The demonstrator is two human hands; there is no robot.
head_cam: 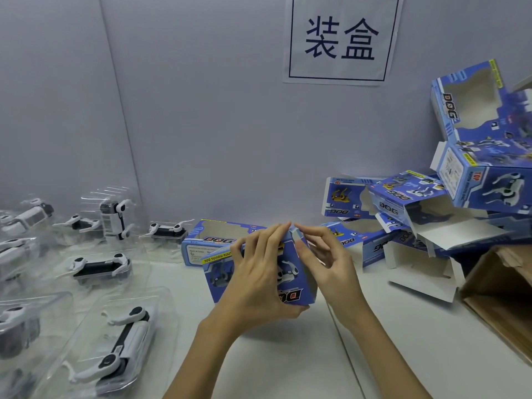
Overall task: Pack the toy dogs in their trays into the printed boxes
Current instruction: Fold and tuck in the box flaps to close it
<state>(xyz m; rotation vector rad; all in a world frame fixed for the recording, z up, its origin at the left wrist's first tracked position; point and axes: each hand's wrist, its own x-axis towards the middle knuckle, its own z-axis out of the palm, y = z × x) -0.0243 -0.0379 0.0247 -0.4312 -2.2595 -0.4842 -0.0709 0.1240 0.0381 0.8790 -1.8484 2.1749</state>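
Note:
A blue printed box [299, 286] is held above the white table in the middle of the view. My left hand [259, 272] grips it across the front, thumb under its lower edge. My right hand [325, 257] pinches the flap at the box's right end, fingertips at the top corner. What is inside the box is hidden. White and black toy dogs in clear trays lie on the left, the nearest [115, 347] at the lower left and another [99, 267] farther back.
An empty windowed box [213, 240] lies behind my hands. A heap of open printed boxes [417, 214] fills the right side, stacked against the wall. A brown cardboard carton [501, 300] sits at the right edge. A paper sign [342, 38] hangs on the grey wall.

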